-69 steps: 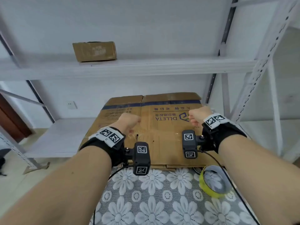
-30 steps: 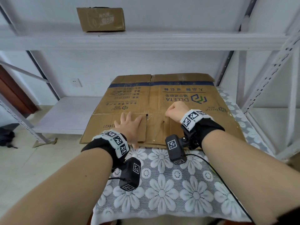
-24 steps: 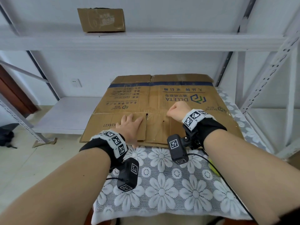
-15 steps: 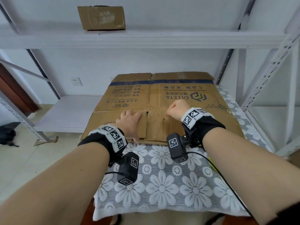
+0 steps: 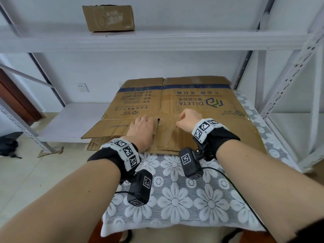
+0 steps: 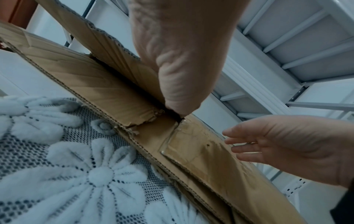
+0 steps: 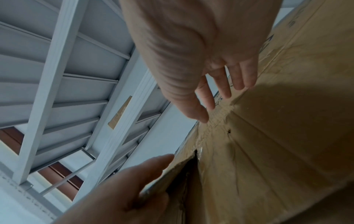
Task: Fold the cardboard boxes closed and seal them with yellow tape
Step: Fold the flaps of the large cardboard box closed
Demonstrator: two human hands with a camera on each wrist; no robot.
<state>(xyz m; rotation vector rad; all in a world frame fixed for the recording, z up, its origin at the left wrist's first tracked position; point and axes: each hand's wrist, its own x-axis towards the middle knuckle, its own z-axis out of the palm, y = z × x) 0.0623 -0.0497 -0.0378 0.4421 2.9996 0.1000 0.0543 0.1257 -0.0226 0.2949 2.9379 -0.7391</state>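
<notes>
The flattened cardboard box (image 5: pixel 177 109) lies on the lace-covered table (image 5: pixel 184 199), printed side up, its far edge toward the wall. The left hand (image 5: pixel 142 130) grips the near-left flap (image 5: pixel 112 128) at the slit: in the left wrist view the thumb (image 6: pixel 178 84) is tucked under the flap edge, which the head view hides. The right hand (image 5: pixel 188 121) hovers over the near-right panel; from the head it appears fisted, but the right wrist view shows its fingers (image 7: pixel 220 84) loosely extended, holding nothing, with the tips close to the board. Contact cannot be told. A small cardboard box (image 5: pixel 108 18) sits on the upper shelf (image 5: pixel 192 41).
</notes>
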